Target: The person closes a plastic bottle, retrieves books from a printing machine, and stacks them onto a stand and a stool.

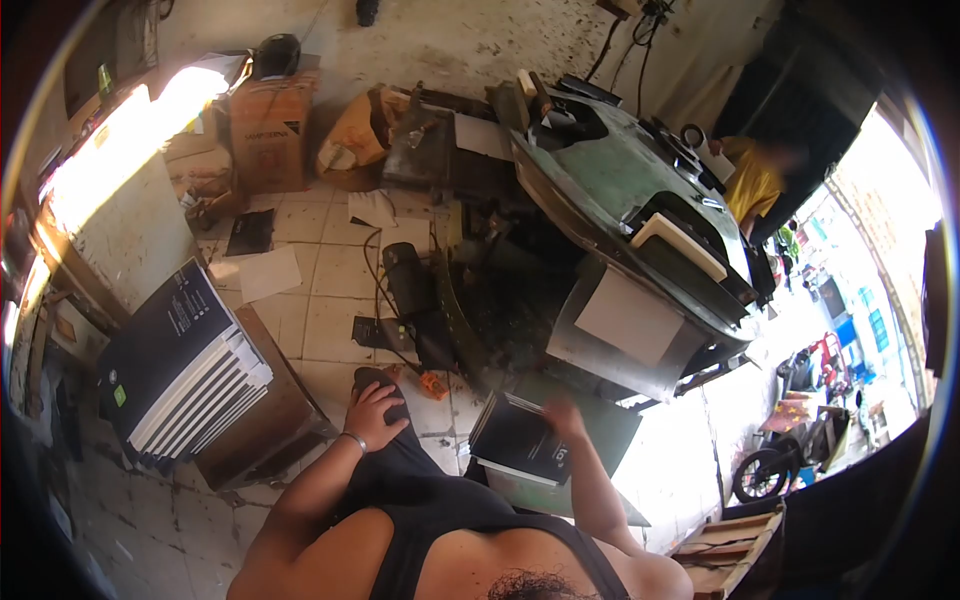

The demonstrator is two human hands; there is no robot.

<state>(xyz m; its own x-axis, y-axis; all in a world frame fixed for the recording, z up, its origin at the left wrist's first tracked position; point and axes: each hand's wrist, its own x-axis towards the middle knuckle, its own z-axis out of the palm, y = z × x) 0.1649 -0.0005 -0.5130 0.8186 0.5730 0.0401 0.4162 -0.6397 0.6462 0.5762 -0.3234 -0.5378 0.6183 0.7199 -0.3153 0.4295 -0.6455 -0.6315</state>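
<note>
My left hand (376,417) rests on my knee with its fingers stretched out, holding nothing. A watch or bracelet circles that wrist. My right hand (566,420) is at the far right edge of a stack of dark-covered books (520,445); its fingers are smeared, so their grip does not show. The books lie on a green board (608,432) beside my lap. To my left, a taller stack of similar dark books with white page edges (180,345) sits on a brown wooden stand (275,400).
A large green-topped machine (600,150) with a metal side panel stands ahead. Behind it is a person in yellow (755,185). A cardboard box (268,140) and loose paper sheets (270,273) lie further off. A motorbike (775,470) is parked at the right.
</note>
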